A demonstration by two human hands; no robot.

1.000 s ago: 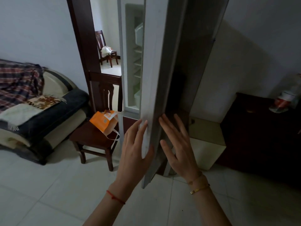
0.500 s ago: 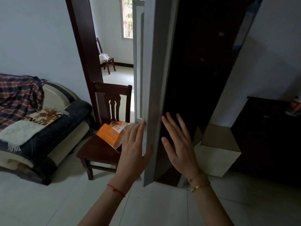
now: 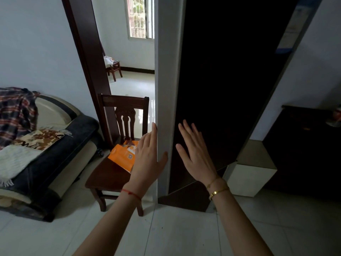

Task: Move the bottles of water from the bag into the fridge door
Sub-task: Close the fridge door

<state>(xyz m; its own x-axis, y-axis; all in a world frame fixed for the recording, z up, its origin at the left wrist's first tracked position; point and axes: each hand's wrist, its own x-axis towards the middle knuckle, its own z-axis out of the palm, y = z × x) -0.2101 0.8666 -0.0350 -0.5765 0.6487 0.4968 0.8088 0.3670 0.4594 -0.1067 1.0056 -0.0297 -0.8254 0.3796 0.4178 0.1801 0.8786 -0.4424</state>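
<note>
The tall fridge door (image 3: 221,80) fills the middle of the view, dark on its front and pale along its left edge; the fridge's inside is hidden. My left hand (image 3: 147,156) lies with straight fingers along that pale edge, thumb on the edge's face. My right hand (image 3: 195,154) is flat and spread against the dark front. An orange bag (image 3: 121,156) rests on the seat of a dark wooden chair (image 3: 108,174), just left of my left hand. No water bottles are visible.
A sofa with a plaid blanket (image 3: 16,111) stands at the left. A pale box (image 3: 251,172) sits on the floor right of the fridge, beside a dark cabinet (image 3: 304,154). A doorway behind the chair shows another room with a stool (image 3: 113,67).
The fridge door has swung toward closed under both hands, and the shelves inside have gone out of sight. The view has shifted so the chair and bag sit nearer the door.
</note>
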